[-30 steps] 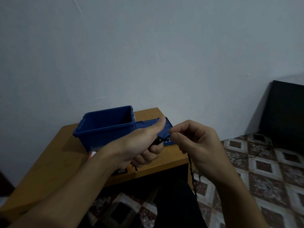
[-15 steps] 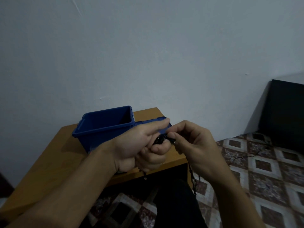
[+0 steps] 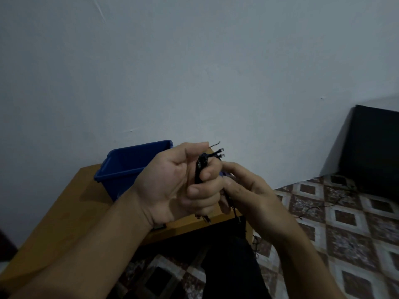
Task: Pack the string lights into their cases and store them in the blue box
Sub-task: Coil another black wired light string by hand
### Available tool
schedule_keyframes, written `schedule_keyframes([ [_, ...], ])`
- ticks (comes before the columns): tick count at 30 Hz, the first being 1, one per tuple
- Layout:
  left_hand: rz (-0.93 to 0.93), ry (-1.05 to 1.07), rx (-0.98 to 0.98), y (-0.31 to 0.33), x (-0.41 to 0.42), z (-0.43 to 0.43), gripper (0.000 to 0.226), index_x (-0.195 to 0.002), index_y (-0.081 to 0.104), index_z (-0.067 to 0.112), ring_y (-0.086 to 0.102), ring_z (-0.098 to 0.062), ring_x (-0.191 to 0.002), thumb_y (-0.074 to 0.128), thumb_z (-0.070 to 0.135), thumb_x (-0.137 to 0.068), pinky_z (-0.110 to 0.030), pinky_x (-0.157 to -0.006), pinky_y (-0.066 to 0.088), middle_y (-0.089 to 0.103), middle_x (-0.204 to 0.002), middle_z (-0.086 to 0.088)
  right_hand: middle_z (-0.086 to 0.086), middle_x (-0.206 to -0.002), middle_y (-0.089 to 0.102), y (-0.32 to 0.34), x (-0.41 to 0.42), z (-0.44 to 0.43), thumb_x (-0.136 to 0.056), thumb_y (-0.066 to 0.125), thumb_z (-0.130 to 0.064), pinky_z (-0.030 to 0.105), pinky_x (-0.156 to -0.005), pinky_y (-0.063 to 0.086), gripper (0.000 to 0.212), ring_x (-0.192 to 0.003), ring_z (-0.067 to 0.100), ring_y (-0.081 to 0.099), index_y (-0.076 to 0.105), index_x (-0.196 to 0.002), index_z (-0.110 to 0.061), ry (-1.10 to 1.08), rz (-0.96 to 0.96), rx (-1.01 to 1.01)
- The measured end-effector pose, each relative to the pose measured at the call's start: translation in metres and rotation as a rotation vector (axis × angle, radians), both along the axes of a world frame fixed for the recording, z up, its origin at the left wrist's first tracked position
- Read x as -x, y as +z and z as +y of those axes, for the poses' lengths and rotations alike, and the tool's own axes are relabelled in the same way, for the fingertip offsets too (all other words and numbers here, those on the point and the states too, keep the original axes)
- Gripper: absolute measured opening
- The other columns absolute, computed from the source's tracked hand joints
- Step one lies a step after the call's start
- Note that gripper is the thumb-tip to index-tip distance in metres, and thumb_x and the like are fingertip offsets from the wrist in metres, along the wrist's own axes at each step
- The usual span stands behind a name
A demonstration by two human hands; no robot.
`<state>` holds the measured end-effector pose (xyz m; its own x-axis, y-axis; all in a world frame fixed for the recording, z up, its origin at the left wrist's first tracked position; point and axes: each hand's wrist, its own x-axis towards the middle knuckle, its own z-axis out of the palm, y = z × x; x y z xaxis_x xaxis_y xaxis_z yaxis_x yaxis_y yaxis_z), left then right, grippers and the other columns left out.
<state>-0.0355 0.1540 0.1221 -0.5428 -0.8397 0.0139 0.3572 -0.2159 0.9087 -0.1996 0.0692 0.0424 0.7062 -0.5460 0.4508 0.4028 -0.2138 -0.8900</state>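
**String lights: coiling under way**

Table (image 3: pixel 64 212), wooden, carries the blue box (image 3: pixel 129 165) at ten o'clock of the hands; contents hidden. Left hand (image 3: pixel 172 184) is clamped round the part-coiled string lights (image 3: pixel 200 169). Right hand (image 3: pixel 248 190) touches it at three o'clock; its grip on the strand is unclear. Likely outstanding: coiling, casing, boxing.

Nothing readable here, honestly. The room's dim, and the side of the blue box (image 3: pixel 129 167) facing me looks like plain plastic. A small flat thing (image 3: pixel 160 226) pokes out near the front edge of the table (image 3: pixel 71 203), but it's mostly hidden and too dark to make out any print.
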Motion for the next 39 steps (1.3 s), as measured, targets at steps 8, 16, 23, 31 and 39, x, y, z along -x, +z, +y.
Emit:
schedule_keyframes([
  [8,0.039,0.159,0.036,0.003,0.003,0.001,0.049,-0.070,0.048,0.013,0.031,-0.011,-0.042,0.032,0.044,-0.103,-0.028,-0.049,0.023,0.043,-0.051,0.002,0.004,-0.079,0.069,-0.001,-0.005,0.004,-0.106,0.047,-0.014,0.033,-0.060,0.050,0.023,-0.060,0.026,0.058,0.067,-0.109,-0.003,-0.134,0.110,0.087],
  [16,0.172,0.354,0.040,0.003,0.009,0.001,0.040,-0.079,0.051,0.011,0.034,-0.012,-0.043,0.027,0.034,-0.100,-0.027,-0.047,0.030,0.042,-0.055,0.000,0.013,-0.091,0.076,0.000,-0.005,0.007,-0.106,0.048,-0.023,0.041,-0.074,0.058,0.025,-0.079,0.036,0.073,0.055,-0.110,0.001,-0.073,0.325,0.035],
  [23,0.100,0.645,0.086,0.002,0.018,-0.001,0.034,-0.086,0.058,0.012,0.045,-0.015,-0.062,0.038,0.035,-0.100,-0.030,-0.060,0.034,0.054,-0.073,-0.003,0.010,-0.090,0.077,0.004,0.000,0.007,-0.104,0.054,-0.022,0.036,-0.079,0.059,0.023,-0.085,0.028,0.074,0.070,-0.101,-0.006,-0.081,0.420,0.095],
  [31,0.061,0.878,0.120,-0.001,0.018,-0.010,0.041,-0.085,0.056,0.015,0.063,-0.018,-0.069,0.033,0.041,-0.107,-0.032,-0.066,0.044,0.069,-0.079,-0.004,0.013,-0.081,0.076,0.011,0.006,0.011,-0.103,0.057,-0.019,0.037,-0.070,0.059,0.018,-0.069,0.033,0.071,0.067,-0.111,-0.006,-0.048,0.482,0.110],
  [39,0.168,0.941,0.157,-0.003,0.018,-0.015,0.045,-0.113,0.060,0.012,0.070,-0.023,-0.109,0.026,0.041,-0.108,-0.036,-0.092,0.051,0.073,-0.119,-0.009,0.010,-0.079,0.076,0.012,0.005,0.012,-0.103,0.057,-0.025,0.039,-0.068,0.057,0.022,-0.064,0.028,0.070,0.072,-0.099,-0.010,-0.084,0.530,0.135],
])
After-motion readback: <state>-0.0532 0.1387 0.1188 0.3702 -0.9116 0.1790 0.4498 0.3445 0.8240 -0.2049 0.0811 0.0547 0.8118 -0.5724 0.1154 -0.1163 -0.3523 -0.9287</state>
